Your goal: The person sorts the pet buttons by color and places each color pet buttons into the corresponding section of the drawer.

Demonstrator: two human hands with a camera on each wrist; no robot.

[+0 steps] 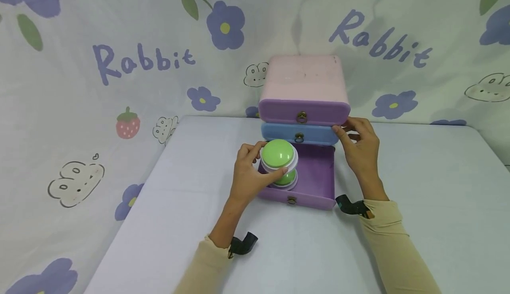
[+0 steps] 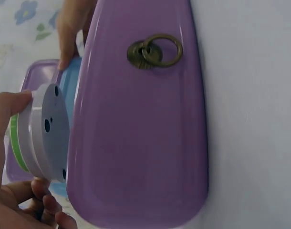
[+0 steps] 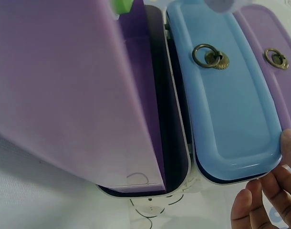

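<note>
My left hand [image 1: 252, 176] grips a round push button [image 1: 277, 153] with a green domed top and a white base, thumb on one side and fingers on the other. Small holes show in its underside in the left wrist view. Below it, a second green-topped button [image 1: 287, 179] sits at the left of the pulled-out bottom purple drawer [image 1: 316, 168]. With thumb and fingers, my right hand [image 1: 362, 148] holds the right end of the blue middle drawer [image 3: 231, 105], which has a dark slit along its edge.
The small chest [image 1: 304, 75] has a pink top and a purple upper drawer [image 1: 279, 112] with a brass ring pull. It stands on a white-covered table [image 1: 167, 223], close to a patterned cloth backdrop [image 1: 151, 15]. A black wrist camera [image 1: 244, 243] is strapped at the left sleeve.
</note>
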